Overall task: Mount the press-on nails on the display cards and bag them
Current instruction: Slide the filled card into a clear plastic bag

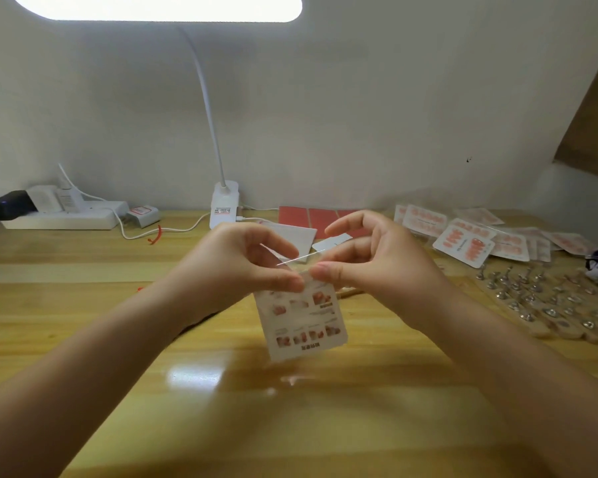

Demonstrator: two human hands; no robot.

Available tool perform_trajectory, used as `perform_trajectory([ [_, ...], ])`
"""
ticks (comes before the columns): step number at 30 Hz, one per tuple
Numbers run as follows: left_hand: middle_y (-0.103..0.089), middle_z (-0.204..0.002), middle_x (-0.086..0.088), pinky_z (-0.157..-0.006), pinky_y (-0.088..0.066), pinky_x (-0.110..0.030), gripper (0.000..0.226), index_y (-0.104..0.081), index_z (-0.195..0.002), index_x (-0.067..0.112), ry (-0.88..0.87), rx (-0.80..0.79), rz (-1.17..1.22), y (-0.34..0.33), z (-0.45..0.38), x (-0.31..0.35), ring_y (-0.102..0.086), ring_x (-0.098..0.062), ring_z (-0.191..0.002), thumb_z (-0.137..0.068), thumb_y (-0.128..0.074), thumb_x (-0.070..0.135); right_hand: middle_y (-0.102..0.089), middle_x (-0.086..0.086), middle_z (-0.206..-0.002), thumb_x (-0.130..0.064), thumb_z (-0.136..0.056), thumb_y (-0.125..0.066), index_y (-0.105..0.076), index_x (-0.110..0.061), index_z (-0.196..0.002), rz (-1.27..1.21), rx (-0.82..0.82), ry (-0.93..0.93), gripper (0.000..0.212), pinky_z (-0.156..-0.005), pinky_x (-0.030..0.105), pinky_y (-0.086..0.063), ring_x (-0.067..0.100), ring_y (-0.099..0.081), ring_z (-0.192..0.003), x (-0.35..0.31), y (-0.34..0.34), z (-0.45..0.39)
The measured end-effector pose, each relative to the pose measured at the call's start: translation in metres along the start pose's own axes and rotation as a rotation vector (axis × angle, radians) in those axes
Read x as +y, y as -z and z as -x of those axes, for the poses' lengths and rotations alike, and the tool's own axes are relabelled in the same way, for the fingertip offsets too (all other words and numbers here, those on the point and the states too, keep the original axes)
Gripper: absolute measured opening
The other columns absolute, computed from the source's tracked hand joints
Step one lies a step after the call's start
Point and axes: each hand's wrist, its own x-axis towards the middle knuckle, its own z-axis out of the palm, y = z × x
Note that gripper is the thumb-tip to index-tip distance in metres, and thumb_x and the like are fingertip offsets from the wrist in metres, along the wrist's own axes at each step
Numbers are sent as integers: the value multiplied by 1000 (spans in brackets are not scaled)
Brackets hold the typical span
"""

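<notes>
Bagging step, per current view. The left hand (242, 267) and right hand (366, 263) hold one printed display card (304, 319) upright above the tabletop (83, 305), approx. centre of frame. Each hand pinches at the card's top edge with thumb and forefinger; remaining fingers are curled loose, clear of the card. A thin clear film edge (301, 259) spans between the two hands just above the card, prob. the mouth of a clear bag (cannot confirm, film is near invisible). Judged reason for the grip: pinching both sides at the top keeps the opening reachable while the card hangs straight down.

Finished bagged cards (463, 243) lie in a loose heap at far right, kept out of the work zone. Nail stands (546, 301) sit in rows nearer, right side. Red sheets (294, 217) and a white card (297, 236) lie behind the hands, within reach. A lamp base (224, 205) stands by the wall.
</notes>
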Motion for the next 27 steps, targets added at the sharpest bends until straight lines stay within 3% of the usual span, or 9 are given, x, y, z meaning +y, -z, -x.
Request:
perform_trajectory([
  [3,-75,-75,3,-55,-49,-11,50,-70,-95,17,70,-23,-14,12,-4,-1,-70,-4,-66,-49,-82,33,-76,2,-84,-16,-72,-81,-54,-17,-110,-34,0,-2,47,-70,29,-59,17,-74,-79,-2,8,-2],
  [7,-73,-70,-2,-52,-50,-15,52,-73,-93,14,83,19,47,27,-8,-6,-67,-8,-59,-45,-84,31,-76,6,-84,-25,-61,-81,-54,-16,-109,-96,41,-10,56,-70,29,-59,20,-74,-80,-4,18,-5],
  [10,-74,-75,-6,-63,-56,-21,51,-75,-90,18,47,30,81,33,-10,-9,-69,-13,-66,-43,-85,33,-76,8,-83,-22,-61,-81,-53,-14,-109,-148,47,-10,56,-66,24,-58,21,-74,-80,-3,20,-6],
  [14,-76,-84,-5,-69,-56,-18,41,-73,-93,17,-51,25,104,33,-8,-8,-73,-16,-80,-54,-82,26,-76,7,-85,-17,-70,-81,-53,-15,-109,-146,76,-16,49,-68,25,-59,20,-74,-81,4,20,-8],
  [16,-76,-83,2,-69,-54,-14,29,-72,-91,21,-152,98,11,27,-5,-5,-73,-10,-79,-63,-81,22,-76,6,-82,-11,-76,-80,-55,-12,-109,-129,175,-23,41,-67,25,-58,19,-74,-78,11,19,-11],
  [19,-71,-72,14,-62,-53,-12,22,-69,-82,34,-367,398,-284,23,-2,-3,-68,-2,-68,-75,-80,16,-73,9,-77,-8,-85,-72,-57,-3,-110,-170,360,-168,29,-67,30,-60,18,-71,-68,18,19,-16],
  [21,-68,-74,18,-63,-53,-16,19,-69,-83,34,-484,532,-396,20,2,0,-66,-3,-62,-81,-76,16,-72,14,-80,-24,-89,-69,-57,2,-113,-340,260,-367,38,-63,32,-61,21,-71,-66,17,21,-18],
  [24,-68,-80,1,-64,-53,-20,7,-74,-84,12,-768,557,-533,5,7,-2,-65,-11,-63,-85,-72,5,-72,22,-92,-51,-76,-68,-64,5,-108,-612,-45,-563,65,-64,35,-61,29,-72,-76,11,19,-15],
  [27,-69,-85,-7,-63,-56,-31,9,-76,-86,2,-980,454,-674,-9,8,-15,-66,-18,-71,-89,-67,3,-73,18,-85,-33,-72,-73,-68,3,-101,-704,-87,-433,47,-59,28,-59,23,-73,-72,12,19,-15],
])
